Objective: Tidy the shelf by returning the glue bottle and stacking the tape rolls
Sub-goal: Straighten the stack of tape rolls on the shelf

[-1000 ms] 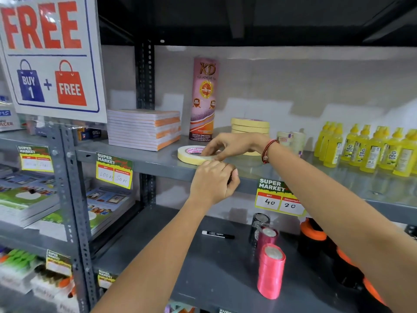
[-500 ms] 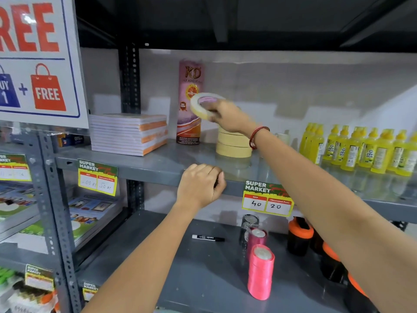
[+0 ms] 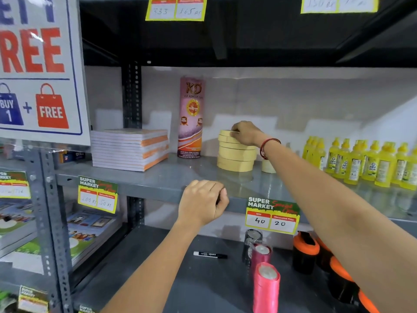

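A stack of cream masking tape rolls [image 3: 235,155] stands on the grey middle shelf [image 3: 171,177]. My right hand [image 3: 244,133] rests on the top roll [image 3: 225,133], fingers closed over its far edge. My left hand [image 3: 203,203] is curled over the shelf's front lip, holding nothing else. Another cream tape roll [image 3: 268,166] sits just right of the stack, partly hidden by my right forearm. A row of yellow glue bottles [image 3: 361,162] lines the right end of the same shelf.
A tall pink KD tube [image 3: 191,117] and a stack of notebooks [image 3: 129,149] stand left of the tape. On the lower shelf lie a black marker [image 3: 210,254], pink ribbon spools [image 3: 266,288] and orange-and-black rolls [image 3: 305,253]. A price tag [image 3: 272,214] hangs from the shelf lip.
My right hand picked a tape roll off the shelf front, carried it up and back, and set it on top of the stack. My left hand stayed on the shelf lip.
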Action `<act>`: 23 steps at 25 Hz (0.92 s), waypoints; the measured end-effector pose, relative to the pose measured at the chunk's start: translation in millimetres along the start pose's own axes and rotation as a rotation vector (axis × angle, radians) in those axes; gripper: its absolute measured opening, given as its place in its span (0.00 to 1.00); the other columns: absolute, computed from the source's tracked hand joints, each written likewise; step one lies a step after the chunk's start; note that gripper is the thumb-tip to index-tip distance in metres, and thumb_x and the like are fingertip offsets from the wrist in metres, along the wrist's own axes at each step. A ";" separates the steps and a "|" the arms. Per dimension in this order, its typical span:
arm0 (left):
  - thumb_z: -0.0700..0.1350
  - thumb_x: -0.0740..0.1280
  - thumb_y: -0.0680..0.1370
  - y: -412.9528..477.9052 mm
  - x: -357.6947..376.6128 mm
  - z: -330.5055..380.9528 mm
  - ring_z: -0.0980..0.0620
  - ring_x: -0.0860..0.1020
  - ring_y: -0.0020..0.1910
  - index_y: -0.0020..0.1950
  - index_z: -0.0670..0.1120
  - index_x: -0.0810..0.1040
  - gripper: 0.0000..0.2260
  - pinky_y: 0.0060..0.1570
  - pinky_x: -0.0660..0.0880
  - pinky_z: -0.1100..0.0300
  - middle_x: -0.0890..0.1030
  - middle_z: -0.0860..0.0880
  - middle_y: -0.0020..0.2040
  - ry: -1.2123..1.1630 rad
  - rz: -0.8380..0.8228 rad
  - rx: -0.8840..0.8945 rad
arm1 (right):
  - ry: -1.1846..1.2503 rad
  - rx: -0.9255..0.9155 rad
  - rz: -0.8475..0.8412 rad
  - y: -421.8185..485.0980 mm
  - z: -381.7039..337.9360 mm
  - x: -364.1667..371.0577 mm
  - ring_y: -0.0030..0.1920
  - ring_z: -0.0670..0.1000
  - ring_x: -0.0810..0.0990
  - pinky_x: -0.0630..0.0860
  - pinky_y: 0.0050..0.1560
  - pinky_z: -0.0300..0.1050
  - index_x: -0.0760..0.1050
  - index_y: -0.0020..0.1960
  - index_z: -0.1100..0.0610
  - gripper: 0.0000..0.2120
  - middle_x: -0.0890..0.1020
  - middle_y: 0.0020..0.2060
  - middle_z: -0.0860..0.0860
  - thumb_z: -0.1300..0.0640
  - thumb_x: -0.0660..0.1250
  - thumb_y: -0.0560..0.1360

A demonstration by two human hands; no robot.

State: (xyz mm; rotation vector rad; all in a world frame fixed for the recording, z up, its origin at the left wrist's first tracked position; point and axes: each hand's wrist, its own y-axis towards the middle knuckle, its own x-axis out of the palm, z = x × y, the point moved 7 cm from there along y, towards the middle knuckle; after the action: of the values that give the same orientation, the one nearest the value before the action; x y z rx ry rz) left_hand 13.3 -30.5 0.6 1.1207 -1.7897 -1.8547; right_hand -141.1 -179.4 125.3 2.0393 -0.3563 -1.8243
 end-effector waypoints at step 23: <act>0.44 0.57 0.74 1.5 -0.5 1.1 0.48 0.81 0.29 0.35 0.41 0.83 0.17 0.27 0.76 0.58 0.84 0.48 0.31 -0.011 -0.075 -0.017 | 0.073 0.120 -0.036 10.7 11.3 6.0 0.55 0.60 0.76 0.73 0.55 0.52 0.75 0.57 0.61 0.24 0.79 0.56 0.59 0.43 0.68 0.72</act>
State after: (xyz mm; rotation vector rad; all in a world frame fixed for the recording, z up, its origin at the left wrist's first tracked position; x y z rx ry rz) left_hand 12.4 -29.6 2.1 1.1886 -1.7576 -1.9182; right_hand -150.9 -192.8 123.7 2.2002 -0.4194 -1.7826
